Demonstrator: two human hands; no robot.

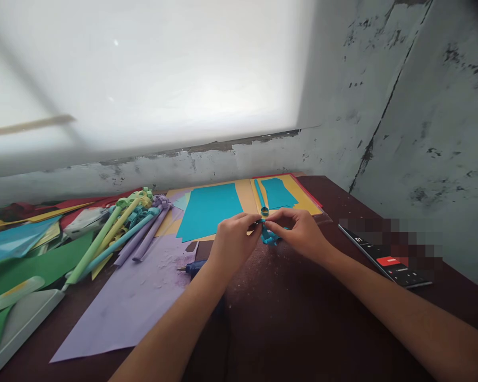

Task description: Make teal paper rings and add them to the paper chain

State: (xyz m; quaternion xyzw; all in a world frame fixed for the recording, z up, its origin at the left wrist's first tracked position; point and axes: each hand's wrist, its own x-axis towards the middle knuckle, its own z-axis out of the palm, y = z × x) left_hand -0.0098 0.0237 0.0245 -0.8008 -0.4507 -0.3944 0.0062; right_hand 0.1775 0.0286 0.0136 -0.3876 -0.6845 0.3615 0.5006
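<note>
My left hand (239,236) and my right hand (298,231) meet above the table, thumbs and fingertips pinched together on a small blue paper strip (263,220). Most of that strip is hidden by the fingers. Beneath my right hand lie several blue paper curls (270,237). Just behind the fingertips sits a blue paper ring (265,211), at the near end of a slim blue paper tube (258,191). Left of the tube is a stack of blue paper sheets (213,204); smaller blue pieces (279,192) lie to its right.
A glue gun (194,268) rests by my left forearm on a lilac sheet (123,307). Rolled paper stems (107,236) with curled tops lie at left, near green paper (59,260) and a white box (27,329). A phone (382,257) lies at right. The wall (207,164) stands behind.
</note>
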